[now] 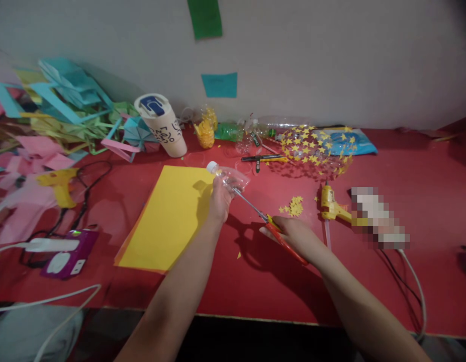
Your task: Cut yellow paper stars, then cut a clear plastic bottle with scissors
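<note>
My left hand (220, 199) grips the cut-off top of a clear plastic bottle (235, 177), tilted with its white cap toward the upper left. In my right hand (293, 232) is a pair of scissors (280, 236) with red and yellow handles. Its blades reach up to the bottle piece beside my left fingers; whether they are parted is too small to tell. Below my left hand lies a stack of yellow paper (168, 216). A small pile of yellow paper stars (293, 206) rests on the red table (233, 286), just beyond my right hand.
A yellow glue gun (331, 203) stands at right, another glue gun (61, 186) at left near a purple power box (69, 254). Behind are a white cup (163, 125), a star-covered clear plastic piece (311, 148) and a blue packet (349, 142). Folded paper shapes (67, 100) fill the far left.
</note>
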Available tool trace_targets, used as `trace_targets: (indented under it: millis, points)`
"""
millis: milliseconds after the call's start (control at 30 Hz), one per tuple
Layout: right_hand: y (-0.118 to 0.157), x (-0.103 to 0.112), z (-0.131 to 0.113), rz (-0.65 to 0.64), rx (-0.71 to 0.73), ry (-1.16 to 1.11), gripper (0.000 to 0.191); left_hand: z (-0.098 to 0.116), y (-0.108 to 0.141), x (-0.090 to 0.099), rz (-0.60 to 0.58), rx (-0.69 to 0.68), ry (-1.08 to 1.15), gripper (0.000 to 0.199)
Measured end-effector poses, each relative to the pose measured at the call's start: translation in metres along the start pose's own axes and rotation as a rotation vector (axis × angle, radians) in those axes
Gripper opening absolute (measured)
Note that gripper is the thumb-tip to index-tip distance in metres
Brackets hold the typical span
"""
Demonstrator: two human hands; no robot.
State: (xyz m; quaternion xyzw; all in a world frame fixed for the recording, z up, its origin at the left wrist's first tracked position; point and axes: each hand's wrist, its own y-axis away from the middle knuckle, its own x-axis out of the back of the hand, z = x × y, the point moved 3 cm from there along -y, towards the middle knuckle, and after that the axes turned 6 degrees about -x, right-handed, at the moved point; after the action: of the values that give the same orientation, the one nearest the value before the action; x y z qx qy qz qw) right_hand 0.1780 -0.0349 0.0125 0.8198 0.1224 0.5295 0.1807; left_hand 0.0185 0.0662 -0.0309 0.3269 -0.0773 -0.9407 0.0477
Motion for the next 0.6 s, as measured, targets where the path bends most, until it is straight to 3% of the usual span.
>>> trace_targets:
  millis: [333, 600]
  points:
    - [0.0028, 0.002, -0.0044, -0.025, -0.015, 0.014, 0.049, -0.0047, -0.0013, 0.0028, -0.019, 0.052, -0.057, 0.046]
    - [0.0027, 0.0008, -0.003, -0.009, 0.002, -0.005, 0.049, -0.005, -0.0016, 0.0021, -0.032, 0.004, -0.064, 0.044]
